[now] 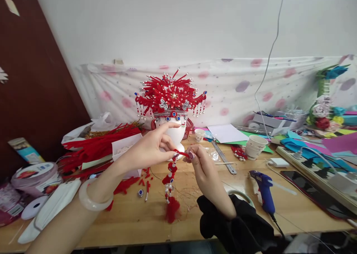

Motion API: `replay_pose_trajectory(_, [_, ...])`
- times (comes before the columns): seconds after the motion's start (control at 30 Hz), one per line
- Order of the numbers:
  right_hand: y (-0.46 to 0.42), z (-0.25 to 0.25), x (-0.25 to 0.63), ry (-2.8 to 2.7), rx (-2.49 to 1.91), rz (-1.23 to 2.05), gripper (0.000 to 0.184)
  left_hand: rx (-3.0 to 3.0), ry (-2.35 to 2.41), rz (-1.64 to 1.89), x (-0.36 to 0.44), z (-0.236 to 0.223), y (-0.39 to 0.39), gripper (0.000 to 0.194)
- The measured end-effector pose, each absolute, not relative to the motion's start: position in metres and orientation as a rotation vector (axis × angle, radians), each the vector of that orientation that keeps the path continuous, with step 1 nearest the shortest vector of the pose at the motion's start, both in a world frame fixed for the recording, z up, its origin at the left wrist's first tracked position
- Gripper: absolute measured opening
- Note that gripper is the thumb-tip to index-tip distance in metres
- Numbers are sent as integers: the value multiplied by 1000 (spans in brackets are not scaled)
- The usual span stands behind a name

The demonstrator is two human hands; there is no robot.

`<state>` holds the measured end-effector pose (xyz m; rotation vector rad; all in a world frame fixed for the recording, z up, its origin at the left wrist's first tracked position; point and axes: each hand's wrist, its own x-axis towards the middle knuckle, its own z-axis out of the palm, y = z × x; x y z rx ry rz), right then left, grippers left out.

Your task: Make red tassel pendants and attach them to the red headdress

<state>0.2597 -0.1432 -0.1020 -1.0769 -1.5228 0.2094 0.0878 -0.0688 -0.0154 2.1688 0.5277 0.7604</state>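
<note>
My left hand (156, 141) pinches the top of a red beaded tassel pendant (169, 179), which hangs down over the table with white beads and a fluffy red end. Opposite it, my right hand (201, 165) is closed on the other end of a short red fuzzy stem (182, 153) that runs between both hands. Behind them a red headdress (173, 94) with pearls, blue gems and silver trim sits on a white head form (173, 132). A blue gem piece (140, 192) and red scraps lie left of the pendant.
A blue glue gun (264, 190) and a roll of tape (242, 196) lie to the right, near a power strip (312, 168) and phone (318, 192). Paper cups (254, 146) and a metal ruler (224, 157) are farther back. Red fuzzy stems (103, 150) are piled on the left.
</note>
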Motion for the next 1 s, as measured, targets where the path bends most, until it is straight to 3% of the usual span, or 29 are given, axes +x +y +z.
replay_pose_trajectory(0.3, [-147, -98, 289, -1740, -1176, -170, 16, 1764, 446, 248, 97, -30, -51, 65])
replay_pose_trajectory(0.43, [-146, -103, 291, -1729, -1182, -208, 16, 1619, 417, 221, 100, -43, -48, 64])
replay_pose_trajectory(0.57, [-143, -105, 288, -1559, -1177, -24, 21, 1551, 397, 337, 107, -60, -52, 63])
replay_pose_trajectory(0.8, [-150, -107, 276, -1314, -974, 646, 27, 1260, 334, 925, 133, -82, -71, 55])
replay_pose_trajectory(1.0, [-153, -112, 270, -1134, -930, 767, 23, 1157, 272, 1066, 144, -83, -79, 52])
